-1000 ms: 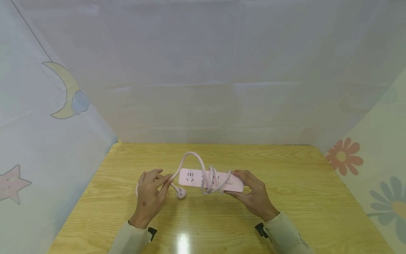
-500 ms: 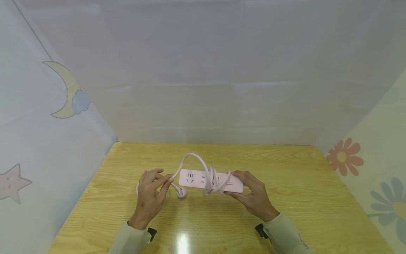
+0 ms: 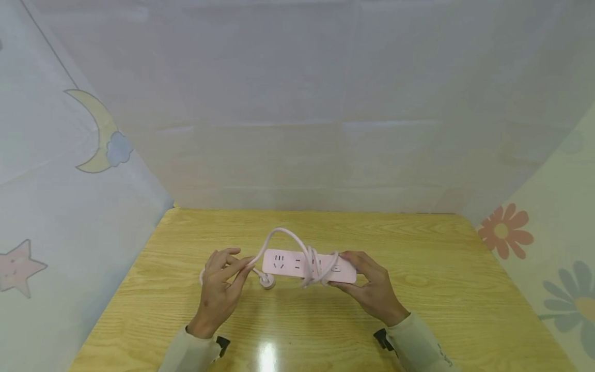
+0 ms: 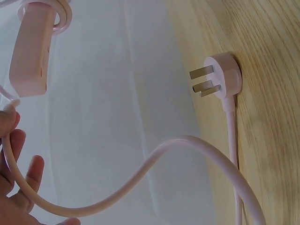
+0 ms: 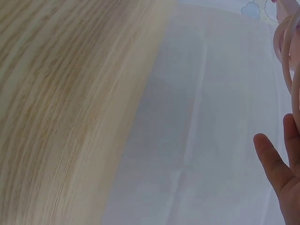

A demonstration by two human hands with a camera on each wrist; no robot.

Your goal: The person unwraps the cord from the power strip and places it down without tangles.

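A pink power strip (image 3: 284,262) is held up over the table, its cord (image 3: 312,266) wound in several turns around its right half. My right hand (image 3: 372,287) grips the strip's right end between thumb and fingers. With thumb and forefinger my left hand (image 3: 220,289) pinches the cord, which arches up from there to the windings. The three-pin plug (image 4: 224,75) lies on the table just right of the left hand, pins showing in the left wrist view. In the right wrist view only a few fingers (image 5: 272,159) and part of the looped cord (image 5: 287,51) show.
The wooden table (image 3: 418,248) reaches back to a pale fabric wall (image 3: 297,129). Printed side walls with a moon (image 3: 95,134) and red flower (image 3: 504,231) stand left and right. A glare spot lies near the front.
The cord's arch has dropped a little, and its loose turn has drawn in against the other windings on the strip. Both hands have barely moved.
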